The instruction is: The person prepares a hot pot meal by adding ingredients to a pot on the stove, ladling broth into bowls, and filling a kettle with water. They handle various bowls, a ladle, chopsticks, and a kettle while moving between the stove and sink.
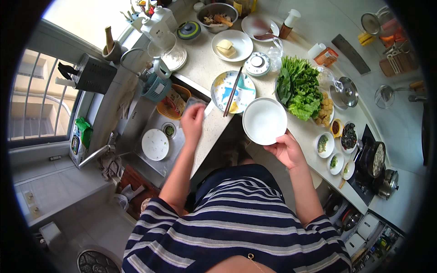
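My right hand (287,150) grips the rim of a white bowl (265,121), its thumb near the edge and its fingers underneath. The bowl looks empty inside and is held in front of the counter edge. My left hand (193,122) is over the counter edge beside the sink, its fingers curled closed; whatever they may hold is hidden. Ahead of both hands a patterned plate (221,86) lies on the counter with brown chopsticks (233,91) across it. A small lidded jar (257,63) stands just beyond the plate, to its right.
Left is the sink (148,159) with a white bowl (155,144) and an orange basket (178,93). Leafy greens (298,86), small bowls (324,144) and a pan (376,159) on the stove line the right. A white plate (246,43) with a pale yellow block stands at the back.
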{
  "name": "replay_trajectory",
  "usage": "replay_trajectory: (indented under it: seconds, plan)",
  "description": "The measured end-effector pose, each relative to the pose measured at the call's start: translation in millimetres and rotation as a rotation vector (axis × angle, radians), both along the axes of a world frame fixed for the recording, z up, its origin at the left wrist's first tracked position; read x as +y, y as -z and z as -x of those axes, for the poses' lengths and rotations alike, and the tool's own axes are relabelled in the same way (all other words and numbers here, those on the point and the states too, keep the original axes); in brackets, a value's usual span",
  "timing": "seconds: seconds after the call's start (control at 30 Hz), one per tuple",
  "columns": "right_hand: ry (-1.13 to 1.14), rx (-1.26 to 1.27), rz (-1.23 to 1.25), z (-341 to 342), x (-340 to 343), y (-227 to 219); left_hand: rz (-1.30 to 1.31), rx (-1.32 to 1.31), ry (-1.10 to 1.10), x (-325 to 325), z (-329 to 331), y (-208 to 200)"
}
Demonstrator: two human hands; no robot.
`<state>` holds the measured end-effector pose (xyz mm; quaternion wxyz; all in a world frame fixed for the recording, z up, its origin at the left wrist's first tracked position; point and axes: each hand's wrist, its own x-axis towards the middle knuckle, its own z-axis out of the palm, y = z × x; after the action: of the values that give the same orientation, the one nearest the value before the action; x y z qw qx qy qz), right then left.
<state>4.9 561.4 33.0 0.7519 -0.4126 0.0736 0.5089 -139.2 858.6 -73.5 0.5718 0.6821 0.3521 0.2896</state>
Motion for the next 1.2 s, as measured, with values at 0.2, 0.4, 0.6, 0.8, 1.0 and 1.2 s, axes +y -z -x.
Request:
replay_trajectory:
  seconds: [0.2, 0.4, 0.6, 0.8, 1.0, 1.2]
  plan:
    - [0.126, 0.023, -0.037, 31.8, -57.1, 2.5, 0.006, -0.019, 0.203, 13.5, -3.2, -45.9]
    - [0.201, -0.007, -0.119, 48.1, -126.8, -2.7, 0.438, -0.025, 0.649, -130.6, -16.4, -90.2]
    - [0.314, 0.06, -0.174, 57.8, -229.9, -3.8, 0.747, -0.103, 0.929, -289.9, -33.0, -114.4]
    - [0.333, -0.022, -0.136, 65.3, -362.5, -26.3, 0.808, -0.098, 0.929, -426.1, -49.2, -116.9]
    - [0.42, -0.204, 0.012, 85.6, -489.1, -42.9, 0.875, -0.089, 1.049, -554.3, -70.9, -121.3]
    - [0.568, -0.328, 0.211, 100.8, -587.3, -46.4, 0.96, -0.004, 1.236, -654.2, -95.2, -135.5]
